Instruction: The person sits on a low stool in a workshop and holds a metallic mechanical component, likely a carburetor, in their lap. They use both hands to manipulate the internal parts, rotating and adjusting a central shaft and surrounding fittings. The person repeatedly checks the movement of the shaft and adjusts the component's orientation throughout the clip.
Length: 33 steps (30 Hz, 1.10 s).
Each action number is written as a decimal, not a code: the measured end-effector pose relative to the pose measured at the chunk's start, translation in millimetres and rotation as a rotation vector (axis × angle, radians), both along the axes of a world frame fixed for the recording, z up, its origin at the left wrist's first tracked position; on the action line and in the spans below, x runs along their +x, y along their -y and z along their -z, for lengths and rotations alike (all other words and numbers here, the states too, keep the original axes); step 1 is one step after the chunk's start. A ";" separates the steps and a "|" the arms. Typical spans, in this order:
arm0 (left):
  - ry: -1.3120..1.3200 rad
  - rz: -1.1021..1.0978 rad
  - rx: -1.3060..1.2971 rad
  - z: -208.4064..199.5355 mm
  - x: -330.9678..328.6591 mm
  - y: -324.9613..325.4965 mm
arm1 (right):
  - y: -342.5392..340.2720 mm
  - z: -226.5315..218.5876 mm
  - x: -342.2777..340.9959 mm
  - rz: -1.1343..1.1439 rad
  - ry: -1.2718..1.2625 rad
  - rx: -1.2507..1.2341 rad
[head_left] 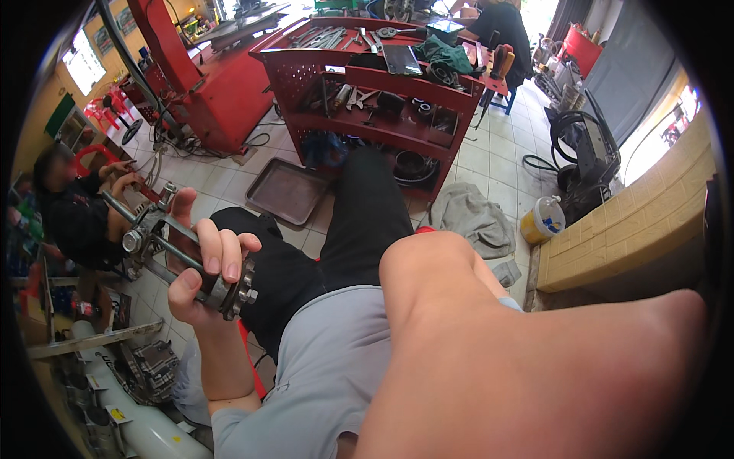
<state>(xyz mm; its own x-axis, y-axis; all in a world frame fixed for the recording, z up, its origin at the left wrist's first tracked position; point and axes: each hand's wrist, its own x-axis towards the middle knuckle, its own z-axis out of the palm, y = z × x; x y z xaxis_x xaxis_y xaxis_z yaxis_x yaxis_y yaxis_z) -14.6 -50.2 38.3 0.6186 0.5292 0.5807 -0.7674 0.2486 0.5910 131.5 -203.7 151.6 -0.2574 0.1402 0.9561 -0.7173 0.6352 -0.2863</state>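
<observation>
My left hand (210, 260) is wrapped round a metal mechanical assembly (172, 239) and holds it up at the left, over my lap. The piece has several parallel rods, a round bolt head at its far end and a toothed, bolted ring at its near end. My fingers cover part of its middle. Large and close, my right forearm (489, 344) is raised across the lower right, the elbow bent. The fingers of my right hand are hidden, so what they touch cannot be seen.
Ahead stands a red tool cart (367, 126) with wrenches on top. A brown metal tray (287, 191) lies on the tiles beside it. To the right are a grey cloth (474, 218) and a yellowish bucket (543, 220). Another person (76, 206) sits at far left, near a white cylinder (145, 421).
</observation>
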 end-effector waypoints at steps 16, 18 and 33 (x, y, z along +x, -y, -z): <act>-0.016 0.061 0.088 11.1 -0.5 -31.2 | -54.4 14.1 -38.4 0.038 0.354 -0.321; -0.067 -0.051 0.047 9.3 -3.3 -23.5 | -62.1 -0.6 -58.5 -0.148 0.306 -0.398; -0.060 -0.106 -0.031 7.2 6.1 -16.9 | -84.7 2.9 -142.3 -0.391 0.380 -0.244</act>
